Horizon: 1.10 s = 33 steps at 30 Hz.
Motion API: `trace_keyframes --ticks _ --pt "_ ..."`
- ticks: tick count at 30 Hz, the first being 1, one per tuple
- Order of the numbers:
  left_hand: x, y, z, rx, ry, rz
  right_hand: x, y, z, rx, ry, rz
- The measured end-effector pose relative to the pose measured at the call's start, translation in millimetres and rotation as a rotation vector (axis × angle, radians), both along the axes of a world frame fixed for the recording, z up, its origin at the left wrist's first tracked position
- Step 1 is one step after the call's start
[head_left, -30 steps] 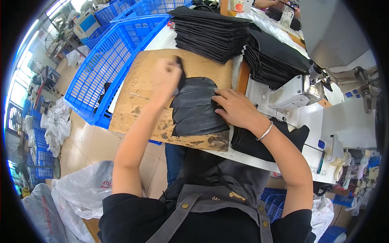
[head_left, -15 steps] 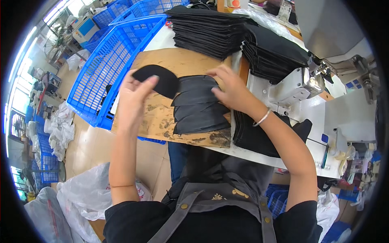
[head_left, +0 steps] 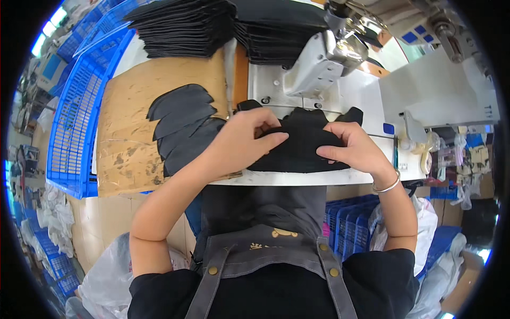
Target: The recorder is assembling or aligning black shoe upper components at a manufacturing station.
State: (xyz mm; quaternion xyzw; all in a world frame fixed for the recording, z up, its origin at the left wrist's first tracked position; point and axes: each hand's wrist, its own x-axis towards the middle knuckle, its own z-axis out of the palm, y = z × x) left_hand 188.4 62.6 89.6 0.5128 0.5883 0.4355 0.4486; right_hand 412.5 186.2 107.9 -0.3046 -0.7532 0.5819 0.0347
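The left hand (head_left: pixel 245 139) and right hand (head_left: pixel 357 147) have shifted from the scuffed tan flat board (head_left: pixel 125 130) to a curved black fabric piece (head_left: pixel 300 151), fingers pinching it, centring the handling there.

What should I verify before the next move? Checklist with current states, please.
1. Left hand on the black fabric: ok, thumb against it.
2. Right hand on the same fabric: ok, at its right side.
3. Firm grip, both hands: cannot tell, some fingertips are hidden.
4. Hands clear of the sewing machine head: ok, both are in front of it.
5. Fabric layer count: cannot tell, black on black.
6. Dark curved pieces on the brown board: ok, overlapping there.
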Motion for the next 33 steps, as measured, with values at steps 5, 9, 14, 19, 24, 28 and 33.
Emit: trace_keyframes --ticks 5,9,14,19,24,28,33 --pt "23.1 19.2 -16.3 0.089 0.314 -0.117 21.3 -7.5 -8.5 0.223 -0.09 -0.042" --pt "28.7 20.9 -18.7 0.114 0.469 -0.064 18.0 -8.6 -7.6 0.387 -0.103 -0.043" --pt "31.5 22.5 -16.1 0.011 0.554 -0.087 20.5 -2.9 -14.4 0.476 -0.086 -0.008" --pt "33.0 20.2 -19.8 0.009 0.593 -0.07 17.4 -1.8 -11.1 0.481 -0.137 0.008" --pt "33.6 19.1 -26.2 0.119 0.577 -0.033 18.1 -1.3 -13.8 0.392 -0.114 -0.012" --pt "35.2 17.9 -30.1 0.169 0.592 -0.016 17.2 0.1 -11.6 0.459 -0.115 0.018" --pt "36.2 18.0 -29.3 0.163 0.607 -0.007 16.0 0.8 -9.0 0.411 -0.183 0.024"
